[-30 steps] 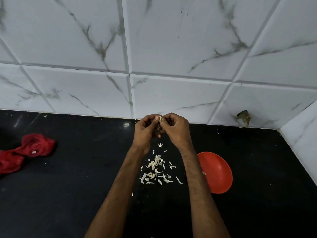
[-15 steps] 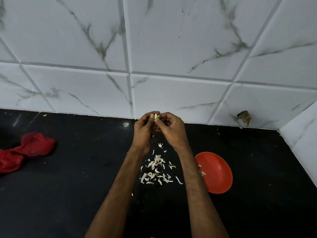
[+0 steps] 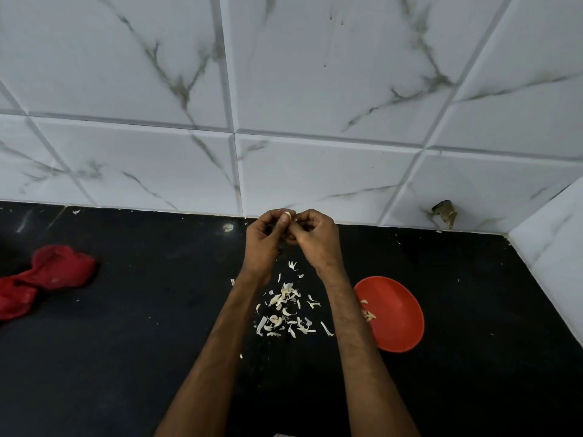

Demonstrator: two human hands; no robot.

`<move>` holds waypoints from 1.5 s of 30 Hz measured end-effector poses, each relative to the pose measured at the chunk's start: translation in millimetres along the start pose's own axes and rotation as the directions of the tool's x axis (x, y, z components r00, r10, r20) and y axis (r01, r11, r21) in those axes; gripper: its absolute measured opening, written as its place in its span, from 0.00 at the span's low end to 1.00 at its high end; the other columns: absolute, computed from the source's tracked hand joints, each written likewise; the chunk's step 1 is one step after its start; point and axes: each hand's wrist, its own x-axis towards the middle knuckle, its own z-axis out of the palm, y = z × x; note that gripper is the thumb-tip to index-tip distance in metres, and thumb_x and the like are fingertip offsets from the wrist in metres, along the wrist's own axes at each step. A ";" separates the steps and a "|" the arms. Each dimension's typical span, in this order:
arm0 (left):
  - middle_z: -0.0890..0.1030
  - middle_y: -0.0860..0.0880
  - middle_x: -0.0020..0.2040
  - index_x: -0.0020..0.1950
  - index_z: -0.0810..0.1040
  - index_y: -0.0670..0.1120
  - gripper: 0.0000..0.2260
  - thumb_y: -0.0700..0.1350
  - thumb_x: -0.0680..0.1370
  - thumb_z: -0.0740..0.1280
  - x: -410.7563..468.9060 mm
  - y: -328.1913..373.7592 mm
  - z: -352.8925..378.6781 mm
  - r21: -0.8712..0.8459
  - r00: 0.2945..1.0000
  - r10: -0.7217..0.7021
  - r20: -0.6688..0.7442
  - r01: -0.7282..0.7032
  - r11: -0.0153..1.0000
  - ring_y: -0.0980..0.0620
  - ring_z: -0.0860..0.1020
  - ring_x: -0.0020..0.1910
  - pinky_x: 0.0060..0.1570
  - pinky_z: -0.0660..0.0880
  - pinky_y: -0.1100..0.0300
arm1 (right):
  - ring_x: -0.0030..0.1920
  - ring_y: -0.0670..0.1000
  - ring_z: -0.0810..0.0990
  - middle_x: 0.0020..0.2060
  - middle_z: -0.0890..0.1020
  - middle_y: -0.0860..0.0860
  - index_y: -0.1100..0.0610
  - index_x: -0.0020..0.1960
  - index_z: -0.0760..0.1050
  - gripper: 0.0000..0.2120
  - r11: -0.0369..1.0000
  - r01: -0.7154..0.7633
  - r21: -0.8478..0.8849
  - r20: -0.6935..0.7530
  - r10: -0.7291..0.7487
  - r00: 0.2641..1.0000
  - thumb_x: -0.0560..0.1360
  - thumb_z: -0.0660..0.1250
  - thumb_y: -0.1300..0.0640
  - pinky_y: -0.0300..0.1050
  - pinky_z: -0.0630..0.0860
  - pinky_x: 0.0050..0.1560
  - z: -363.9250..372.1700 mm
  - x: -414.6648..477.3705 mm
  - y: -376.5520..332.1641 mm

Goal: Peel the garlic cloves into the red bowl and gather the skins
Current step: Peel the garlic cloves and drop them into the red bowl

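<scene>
Both hands are raised together above the black counter, close to the tiled wall. My left hand (image 3: 263,239) and my right hand (image 3: 315,238) pinch a small pale garlic clove (image 3: 287,215) between their fingertips. Below them, between my forearms, a scatter of whitish garlic skins (image 3: 285,307) lies on the counter. The red bowl (image 3: 396,313) sits to the right of my right forearm, which covers its left edge. A few peeled cloves (image 3: 367,313) lie inside the bowl near that edge.
A crumpled red cloth (image 3: 44,279) lies at the counter's far left. White marble-look tiles form the back wall (image 3: 315,171) and a side wall (image 3: 555,247) at the right. A damaged spot (image 3: 444,212) marks the wall's base right of my hands.
My hands stay pinched on the clove and have shifted only slightly, fingers working at it. The view moved a little; the bowl and skins lie where they were.
</scene>
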 end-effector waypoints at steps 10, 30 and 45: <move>0.83 0.48 0.38 0.47 0.81 0.42 0.05 0.39 0.74 0.75 -13.9 -85.8 -36.3 0.246 0.955 -0.202 -0.216 0.254 0.936 0.58 0.76 0.28 0.24 0.72 0.63 | 0.41 0.52 0.86 0.38 0.86 0.53 0.57 0.43 0.83 0.08 0.850 -0.406 -0.336 0.021 0.438 0.899 0.79 0.69 0.60 0.56 0.84 0.50 -10.5 -22.6 138.4; 0.85 0.50 0.40 0.44 0.85 0.42 0.03 0.36 0.72 0.76 -34.6 -128.1 43.4 0.575 0.975 -0.157 0.157 0.039 0.817 0.57 0.83 0.40 0.46 0.78 0.62 | 0.51 0.54 0.83 0.54 0.81 0.60 0.65 0.56 0.77 0.26 0.410 -0.353 0.841 0.076 0.557 0.827 0.86 0.49 0.46 0.40 0.82 0.44 -60.4 -40.6 117.0; 0.84 0.51 0.43 0.48 0.83 0.48 0.04 0.44 0.80 0.68 -61.8 -170.9 94.5 0.559 0.958 -0.282 0.045 0.210 0.802 0.51 0.83 0.45 0.50 0.79 0.54 | 0.77 0.58 0.61 0.78 0.63 0.59 0.61 0.79 0.59 0.37 0.467 -0.474 0.746 -0.058 0.756 0.653 0.82 0.48 0.34 0.56 0.58 0.76 -150.8 -81.0 129.1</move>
